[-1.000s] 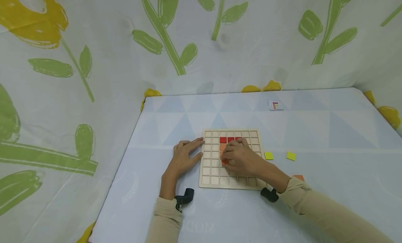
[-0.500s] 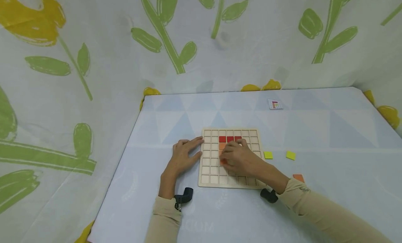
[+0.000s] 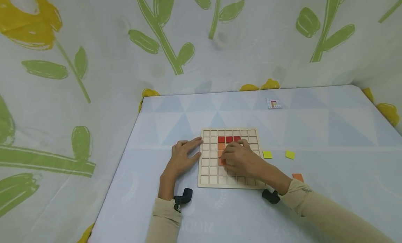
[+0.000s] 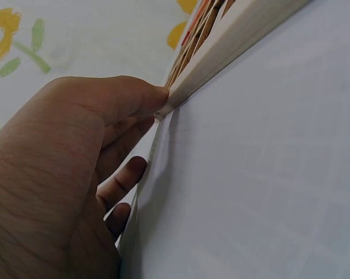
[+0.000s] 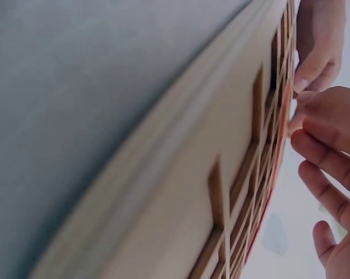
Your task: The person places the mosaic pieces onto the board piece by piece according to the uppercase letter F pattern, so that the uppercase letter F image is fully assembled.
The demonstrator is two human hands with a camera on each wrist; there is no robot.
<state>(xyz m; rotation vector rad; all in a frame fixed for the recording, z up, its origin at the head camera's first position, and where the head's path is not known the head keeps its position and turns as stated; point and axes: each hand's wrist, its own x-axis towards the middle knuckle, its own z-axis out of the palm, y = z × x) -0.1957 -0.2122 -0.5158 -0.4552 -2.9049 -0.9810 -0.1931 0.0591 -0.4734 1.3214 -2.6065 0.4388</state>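
A light wooden grid board point(image 3: 213, 180) lies on the table. Three red square tiles point(image 3: 229, 139) form a row in its upper cells, with orange tiles point(image 3: 221, 146) running down from the left one. My left hand point(image 3: 183, 158) rests at the board's left edge; in the left wrist view its fingertips touch the wooden rim point(image 4: 198, 81). My right hand point(image 3: 242, 160) is over the middle of the board, its bent fingers and thumb at the lowest orange tile point(image 3: 221, 162). That hand hides several cells. In the right wrist view its fingertips meet close to the grid.
Two yellow tiles point(image 3: 267, 154) point(image 3: 290, 154) and a loose orange tile point(image 3: 297, 177) lie right of the board. A small pattern card point(image 3: 274, 103) with a coloured grid print lies near the table's back edge. A flower-printed cloth point(image 3: 110, 44) stands behind and to the left.
Both hands stay nearly where they were, the right one still at the lowest orange tile. The head view has shifted slightly.
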